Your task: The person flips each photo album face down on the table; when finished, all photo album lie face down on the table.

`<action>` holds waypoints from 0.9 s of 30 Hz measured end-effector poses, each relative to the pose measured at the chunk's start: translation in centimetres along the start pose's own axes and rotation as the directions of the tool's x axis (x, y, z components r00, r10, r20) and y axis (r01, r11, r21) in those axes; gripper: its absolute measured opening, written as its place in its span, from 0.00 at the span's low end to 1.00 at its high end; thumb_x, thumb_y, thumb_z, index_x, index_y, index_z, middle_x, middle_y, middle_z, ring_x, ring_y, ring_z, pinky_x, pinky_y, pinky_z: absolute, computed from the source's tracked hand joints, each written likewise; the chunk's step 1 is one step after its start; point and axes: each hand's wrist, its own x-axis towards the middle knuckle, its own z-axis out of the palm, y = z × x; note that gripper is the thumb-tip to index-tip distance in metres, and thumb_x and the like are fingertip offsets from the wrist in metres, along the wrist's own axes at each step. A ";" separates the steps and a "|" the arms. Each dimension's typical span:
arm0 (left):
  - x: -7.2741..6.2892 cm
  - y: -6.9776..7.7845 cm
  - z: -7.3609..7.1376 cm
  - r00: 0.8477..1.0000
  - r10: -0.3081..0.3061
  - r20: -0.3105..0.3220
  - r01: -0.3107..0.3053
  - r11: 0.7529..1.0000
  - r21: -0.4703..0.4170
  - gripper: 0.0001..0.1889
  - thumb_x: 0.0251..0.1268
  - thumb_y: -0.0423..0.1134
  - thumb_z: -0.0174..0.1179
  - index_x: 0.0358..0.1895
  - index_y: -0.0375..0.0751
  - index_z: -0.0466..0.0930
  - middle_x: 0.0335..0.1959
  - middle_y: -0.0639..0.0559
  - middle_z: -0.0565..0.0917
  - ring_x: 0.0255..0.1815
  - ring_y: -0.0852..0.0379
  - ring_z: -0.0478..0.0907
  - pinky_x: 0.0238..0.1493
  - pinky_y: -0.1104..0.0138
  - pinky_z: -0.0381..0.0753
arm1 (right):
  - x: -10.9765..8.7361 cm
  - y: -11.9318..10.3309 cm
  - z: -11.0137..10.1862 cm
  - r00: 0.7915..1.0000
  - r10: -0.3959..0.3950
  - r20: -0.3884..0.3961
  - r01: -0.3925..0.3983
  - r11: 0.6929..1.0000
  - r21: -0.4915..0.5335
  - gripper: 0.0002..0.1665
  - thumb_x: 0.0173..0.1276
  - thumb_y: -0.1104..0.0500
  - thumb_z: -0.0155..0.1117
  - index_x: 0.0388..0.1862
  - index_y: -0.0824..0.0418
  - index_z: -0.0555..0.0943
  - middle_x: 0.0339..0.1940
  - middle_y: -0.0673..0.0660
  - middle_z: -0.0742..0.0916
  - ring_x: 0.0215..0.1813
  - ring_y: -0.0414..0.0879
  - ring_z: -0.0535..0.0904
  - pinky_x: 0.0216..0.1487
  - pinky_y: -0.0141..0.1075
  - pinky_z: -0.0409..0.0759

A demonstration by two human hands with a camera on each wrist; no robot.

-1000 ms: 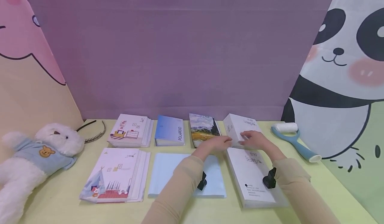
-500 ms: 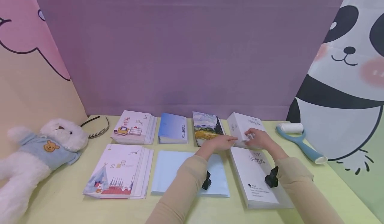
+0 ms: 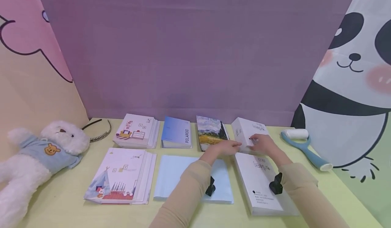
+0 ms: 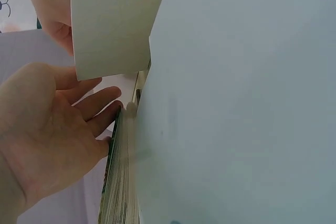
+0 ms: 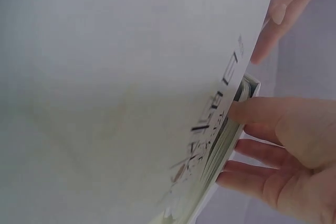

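Note:
In the head view my left hand (image 3: 224, 147) reaches between the painted-cover notebook (image 3: 210, 131) and the thick white photo album (image 3: 247, 131) at the back right. Its fingers are mostly straight, touching the album's spine, marked THE OLD TIME (image 4: 126, 14) in the left wrist view. My right hand (image 3: 264, 144) is at the same album's front edge. In the right wrist view that hand (image 5: 283, 150) has its thumb by the page edges and its bent fingers over the cover edge. A second white album (image 3: 262, 180) lies in front, filling much of both wrist views.
Left of the hands lie a pale blue folder (image 3: 174, 173), a blue POLAROID album (image 3: 176, 131) and two illustrated albums (image 3: 134, 131). A lint roller (image 3: 308, 150) lies right. A plush bear (image 3: 39, 163) and headband (image 3: 102, 137) are left, on the yellow table (image 3: 70, 204).
The head view has shifted slightly. Both hands stay at the back white album, with little change in their hold; the books keep their places.

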 end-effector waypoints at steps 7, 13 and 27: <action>0.5 -0.7 0.4 1.000 0.001 -0.001 -0.001 1.000 -0.026 0.22 0.75 0.48 0.39 0.70 0.57 0.63 0.70 0.58 0.66 0.71 0.60 0.60 0.70 0.66 0.60 | -0.2 -0.2 -0.2 0.998 -0.052 -0.025 0.052 0.999 -0.002 0.24 0.55 0.63 0.64 0.49 0.75 0.78 0.49 0.72 0.82 0.53 0.67 0.76 0.54 0.56 0.73; 0.1 -0.6 0.2 1.000 0.016 -0.006 -0.016 0.999 -0.046 0.24 0.75 0.49 0.40 0.71 0.54 0.61 0.70 0.55 0.66 0.71 0.57 0.61 0.70 0.66 0.61 | -0.7 -0.4 -0.7 0.995 -0.076 -0.058 0.078 0.996 0.046 0.25 0.56 0.61 0.63 0.51 0.74 0.78 0.49 0.71 0.83 0.48 0.64 0.80 0.48 0.53 0.77; 0.6 -0.9 -0.1 0.991 0.104 -0.083 -0.110 0.992 -0.061 0.24 0.76 0.47 0.39 0.72 0.63 0.54 0.69 0.54 0.67 0.40 0.64 0.76 0.54 0.71 0.72 | -1.4 1.1 -1.5 0.990 -0.047 -0.131 0.079 0.965 0.251 0.29 0.65 0.57 0.61 0.58 0.75 0.72 0.55 0.75 0.78 0.52 0.68 0.78 0.49 0.51 0.80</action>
